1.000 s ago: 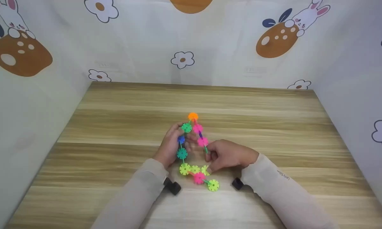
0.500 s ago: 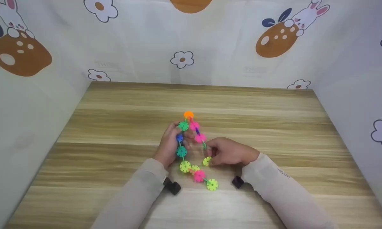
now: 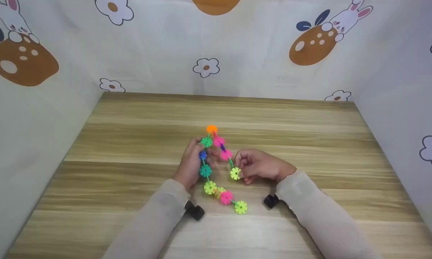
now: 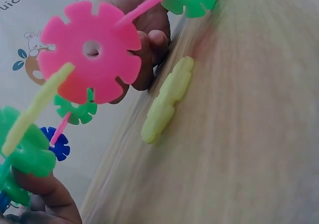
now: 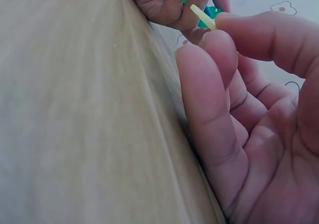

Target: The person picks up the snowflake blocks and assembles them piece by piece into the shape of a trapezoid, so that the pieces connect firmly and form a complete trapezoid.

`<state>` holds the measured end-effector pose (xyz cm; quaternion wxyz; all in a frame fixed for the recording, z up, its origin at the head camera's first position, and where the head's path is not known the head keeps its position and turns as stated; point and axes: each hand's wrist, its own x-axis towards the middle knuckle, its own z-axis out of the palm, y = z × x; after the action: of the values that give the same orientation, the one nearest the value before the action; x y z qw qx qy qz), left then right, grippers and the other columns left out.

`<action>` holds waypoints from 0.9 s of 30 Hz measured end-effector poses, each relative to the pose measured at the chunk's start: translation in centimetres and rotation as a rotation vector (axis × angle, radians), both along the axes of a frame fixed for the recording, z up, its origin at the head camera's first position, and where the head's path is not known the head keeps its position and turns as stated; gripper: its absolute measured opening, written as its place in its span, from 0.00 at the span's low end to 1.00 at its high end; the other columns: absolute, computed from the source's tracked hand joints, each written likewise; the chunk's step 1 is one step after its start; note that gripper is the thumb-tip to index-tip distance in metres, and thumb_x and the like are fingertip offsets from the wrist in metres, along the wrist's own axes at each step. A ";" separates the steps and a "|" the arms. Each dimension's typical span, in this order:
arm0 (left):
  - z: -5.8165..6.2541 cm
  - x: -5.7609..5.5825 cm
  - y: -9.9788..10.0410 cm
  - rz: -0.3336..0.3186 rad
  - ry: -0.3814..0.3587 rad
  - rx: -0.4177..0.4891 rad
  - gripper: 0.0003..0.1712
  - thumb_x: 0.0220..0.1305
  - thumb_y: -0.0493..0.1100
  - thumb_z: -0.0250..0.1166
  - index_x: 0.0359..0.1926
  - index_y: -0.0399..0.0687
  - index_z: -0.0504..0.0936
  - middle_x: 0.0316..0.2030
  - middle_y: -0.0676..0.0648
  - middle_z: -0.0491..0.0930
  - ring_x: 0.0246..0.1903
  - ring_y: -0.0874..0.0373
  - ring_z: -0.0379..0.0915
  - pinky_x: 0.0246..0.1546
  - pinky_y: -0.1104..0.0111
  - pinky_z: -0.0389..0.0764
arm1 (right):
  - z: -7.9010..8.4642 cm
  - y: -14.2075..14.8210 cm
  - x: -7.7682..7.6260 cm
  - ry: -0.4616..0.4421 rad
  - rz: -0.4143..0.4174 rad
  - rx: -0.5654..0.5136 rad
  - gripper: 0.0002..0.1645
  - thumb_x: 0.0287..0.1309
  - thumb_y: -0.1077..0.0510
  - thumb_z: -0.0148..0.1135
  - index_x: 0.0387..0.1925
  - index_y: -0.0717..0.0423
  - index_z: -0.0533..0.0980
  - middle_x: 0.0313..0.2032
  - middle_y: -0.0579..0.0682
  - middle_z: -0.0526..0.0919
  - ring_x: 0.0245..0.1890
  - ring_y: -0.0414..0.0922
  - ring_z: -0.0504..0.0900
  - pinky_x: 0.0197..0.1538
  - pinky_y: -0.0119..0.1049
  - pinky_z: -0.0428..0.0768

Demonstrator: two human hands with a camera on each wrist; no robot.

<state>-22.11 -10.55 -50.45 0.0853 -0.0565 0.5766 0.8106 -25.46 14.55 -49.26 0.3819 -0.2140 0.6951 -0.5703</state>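
Observation:
A chain of slotted plastic discs runs through my left hand point(image 3: 191, 165), whose fingers hold it near a blue disc point(image 3: 202, 155) and a green disc point(image 3: 206, 142). The chain bends at an orange disc point(image 3: 211, 129) and comes down through pink discs point(image 3: 225, 155). My right hand point(image 3: 264, 166) pinches a yellow disc point(image 3: 235, 173) between thumb and finger, against the chain's end; whether it is slotted in I cannot tell. In the right wrist view this yellow disc point(image 5: 204, 18) shows edge-on. Nearer the body hang a yellow disc point(image 3: 210, 187) and a pink disc point(image 3: 226, 197).
A wood-grain table point(image 3: 309, 144) lies beneath the hands, with a printed cloth wall point(image 3: 158, 50) behind and at both sides. A loose yellow disc point(image 4: 167, 102) lies near the table surface in the left wrist view. Black wrist cameras point(image 3: 195, 211) hang under the sleeves.
My right hand has lifted the yellow disc from beside the lower yellow discs up to the chain's loose end. The left hand and chain have shifted slightly away and left.

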 end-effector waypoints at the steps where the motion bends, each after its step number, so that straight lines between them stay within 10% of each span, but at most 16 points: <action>1: 0.0 0.0 0.0 0.001 -0.003 -0.001 0.15 0.80 0.43 0.40 0.59 0.48 0.68 0.44 0.35 0.83 0.23 0.56 0.73 0.26 0.68 0.81 | 0.0 0.0 0.0 0.002 0.005 0.001 0.12 0.60 0.70 0.66 0.39 0.56 0.73 0.26 0.47 0.77 0.23 0.41 0.80 0.32 0.35 0.86; 27: -0.3 -0.1 0.0 -0.013 0.046 -0.004 0.17 0.79 0.41 0.41 0.62 0.46 0.69 0.43 0.35 0.82 0.26 0.55 0.74 0.28 0.67 0.82 | -0.3 -0.1 -0.1 -0.041 -0.047 -0.050 0.10 0.63 0.71 0.63 0.42 0.58 0.74 0.30 0.50 0.79 0.27 0.42 0.86 0.38 0.39 0.89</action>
<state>-22.16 -10.50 -50.76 0.0773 -0.0339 0.5803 0.8100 -25.56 14.40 -49.55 0.3769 -0.1952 0.6776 -0.6005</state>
